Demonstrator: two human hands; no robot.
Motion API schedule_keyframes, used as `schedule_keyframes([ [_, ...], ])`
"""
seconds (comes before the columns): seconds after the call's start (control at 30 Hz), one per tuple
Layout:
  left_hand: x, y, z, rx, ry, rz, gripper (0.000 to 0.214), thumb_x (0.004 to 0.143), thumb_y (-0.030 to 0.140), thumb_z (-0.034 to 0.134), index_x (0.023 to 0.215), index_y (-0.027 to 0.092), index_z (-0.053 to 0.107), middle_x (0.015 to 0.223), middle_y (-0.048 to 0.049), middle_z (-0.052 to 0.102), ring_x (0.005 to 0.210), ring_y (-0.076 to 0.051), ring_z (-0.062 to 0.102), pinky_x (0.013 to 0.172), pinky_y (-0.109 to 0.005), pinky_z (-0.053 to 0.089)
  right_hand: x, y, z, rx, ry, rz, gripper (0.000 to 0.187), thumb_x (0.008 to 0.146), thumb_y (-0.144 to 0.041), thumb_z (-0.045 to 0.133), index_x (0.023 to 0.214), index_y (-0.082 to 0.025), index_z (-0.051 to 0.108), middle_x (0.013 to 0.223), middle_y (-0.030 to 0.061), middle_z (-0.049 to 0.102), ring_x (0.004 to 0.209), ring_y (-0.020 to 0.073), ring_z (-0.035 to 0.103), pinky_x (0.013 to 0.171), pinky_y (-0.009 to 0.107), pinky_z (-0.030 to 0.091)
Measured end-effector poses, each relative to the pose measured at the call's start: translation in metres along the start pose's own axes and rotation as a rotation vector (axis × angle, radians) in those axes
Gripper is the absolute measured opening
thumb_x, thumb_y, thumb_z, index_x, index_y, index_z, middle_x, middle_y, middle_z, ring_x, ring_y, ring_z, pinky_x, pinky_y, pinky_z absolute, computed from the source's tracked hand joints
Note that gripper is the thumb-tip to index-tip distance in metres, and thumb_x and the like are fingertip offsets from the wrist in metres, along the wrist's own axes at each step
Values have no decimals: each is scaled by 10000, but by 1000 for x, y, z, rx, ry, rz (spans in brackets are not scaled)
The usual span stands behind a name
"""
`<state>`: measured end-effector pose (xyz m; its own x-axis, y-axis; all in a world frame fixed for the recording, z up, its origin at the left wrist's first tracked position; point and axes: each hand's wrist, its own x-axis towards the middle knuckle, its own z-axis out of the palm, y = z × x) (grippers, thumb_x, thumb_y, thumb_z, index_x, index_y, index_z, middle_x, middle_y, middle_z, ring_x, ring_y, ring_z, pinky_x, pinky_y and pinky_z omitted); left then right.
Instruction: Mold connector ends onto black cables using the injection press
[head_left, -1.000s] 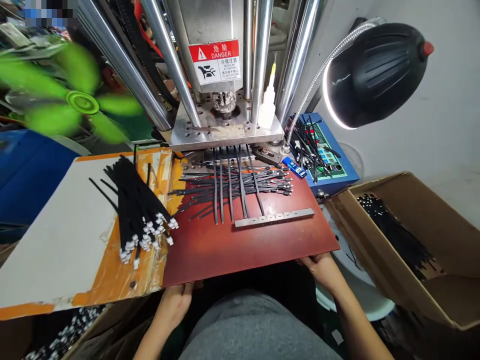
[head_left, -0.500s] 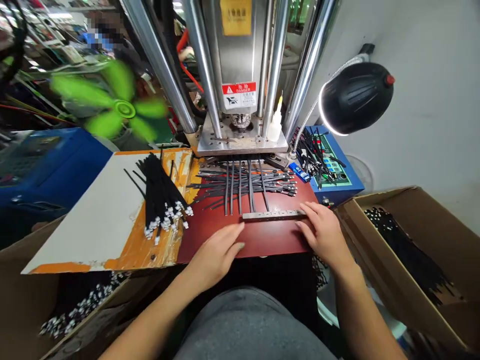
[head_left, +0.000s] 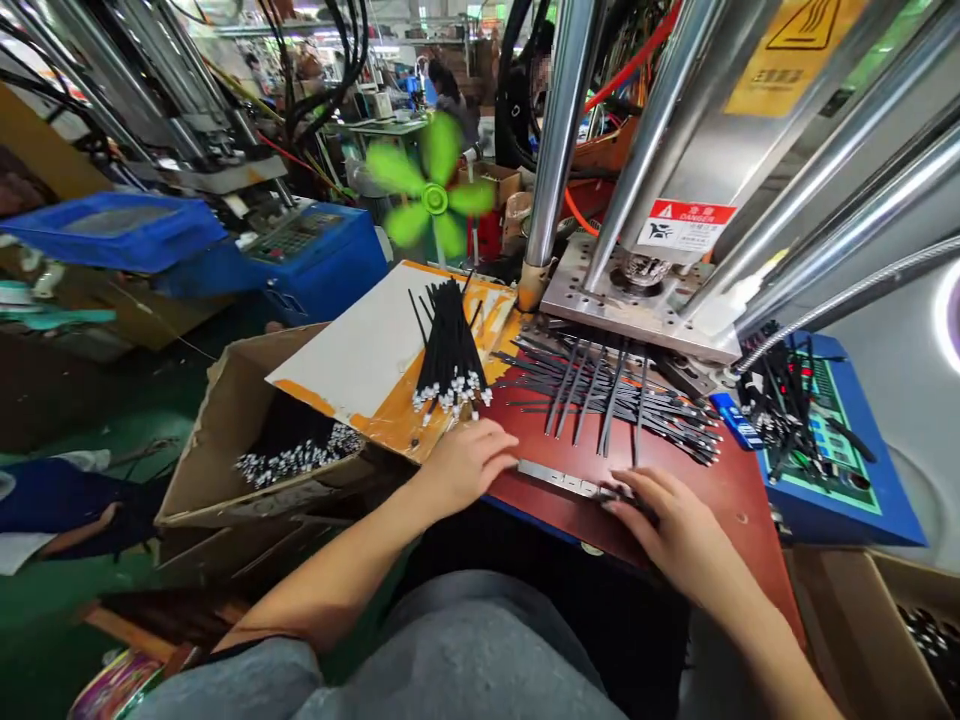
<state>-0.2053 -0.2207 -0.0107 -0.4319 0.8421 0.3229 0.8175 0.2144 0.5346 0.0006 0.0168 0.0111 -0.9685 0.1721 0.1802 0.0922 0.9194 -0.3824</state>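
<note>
Carton (head_left: 270, 510): one, left of the metal bar (head_left: 559, 479), holding white-tipped cables (head_left: 292, 462).
Fan (head_left: 435, 198): one, green, well beyond the bar.
Cable bundle (head_left: 450, 345): one, beyond the bar's left end.
Press (head_left: 712, 165): one, behind the bar.
Left hand (head_left: 465, 465): thumb slightly parted from fingers, at the bar's left end; contact unclear.
Right hand (head_left: 671, 525): fingers bent toward thumb at the bar's right end; cannot tell whether it pinches.

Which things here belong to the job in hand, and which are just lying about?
Likely in the job:
metal bar, between left hand and right hand
dark strips on the red board
press
white-ended bundle

Probably just about:
green fan
blue tray
small blue item
</note>
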Motion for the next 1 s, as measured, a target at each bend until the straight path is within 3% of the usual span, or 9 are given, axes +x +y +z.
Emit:
schedule_keyframes([
  [0.1,2,-25,-13,166,86,-71,258,957,158,539,1176,177,675,1159,-103,641,1047,-228,596,942,-395,499,81,-35,9,155,-128,-58,274,991,-319,499,1175,-196,662,1136,104,694,1048,240,656,924,383,526],
  [0.17,7,-35,-13,267,41,-75,270,948,135,529,1157,159,698,1201,-125,623,1080,-259,567,945,-426,489,138,-54,25,288,-229,90,255,960,-245,546,1188,-180,641,1070,91,717,998,215,686,927,362,534],
  [0.27,9,-45,-13,216,24,-51,253,974,160,490,1039,147,734,1128,-116,643,1041,-235,580,922,-390,500,204,-78,59,401,-441,359,170,949,-217,562,1072,-117,625,744,72,717,585,169,683,645,306,581],
  [0.43,-15,-49,-39,-311,494,-194,244,1000,236,488,1089,147,697,1095,-95,662,969,-166,656,906,-322,547,245,-99,92,451,-584,467,295,850,-211,677,607,-154,518,381,-13,503,261,99,426,327,199,361],
  [0.6,-48,-31,-81,-597,614,-204,162,916,277,660,985,188,777,1076,-96,680,958,-195,682,862,-327,594,243,-96,68,620,-548,557,306,807,-156,679,593,-181,462,342,-95,373,251,34,275,310,159,190],
  [0.67,-58,-17,-88,-537,487,-167,169,876,215,705,1025,240,781,1084,-77,684,976,-192,679,833,-297,605,237,-93,52,708,-506,551,257,819,-163,662,646,-182,473,378,-111,379,282,21,277,335,147,200],
  [0.77,-74,-5,-83,-461,119,-168,417,898,193,663,1298,310,651,1300,-78,606,941,-153,683,828,-280,612,213,-83,29,740,-482,477,223,799,-170,671,685,-186,479,427,-100,443,331,32,349,380,147,246],
  [0.9,-115,-33,-85,-198,-252,-196,420,962,241,510,1366,317,594,1445,-65,520,1121,-196,644,952,-327,576,139,-44,3,194,-397,185,73,779,-149,659,756,-182,598,609,-14,618,499,104,526,490,211,341],
  [1.0,-144,-72,-117,51,-45,-206,275,935,431,547,1052,306,762,1228,-17,664,1039,-206,672,910,-324,587,61,4,-23,-431,-176,127,108,820,-194,655,720,-182,615,714,83,641,680,202,595,586,299,370],
])
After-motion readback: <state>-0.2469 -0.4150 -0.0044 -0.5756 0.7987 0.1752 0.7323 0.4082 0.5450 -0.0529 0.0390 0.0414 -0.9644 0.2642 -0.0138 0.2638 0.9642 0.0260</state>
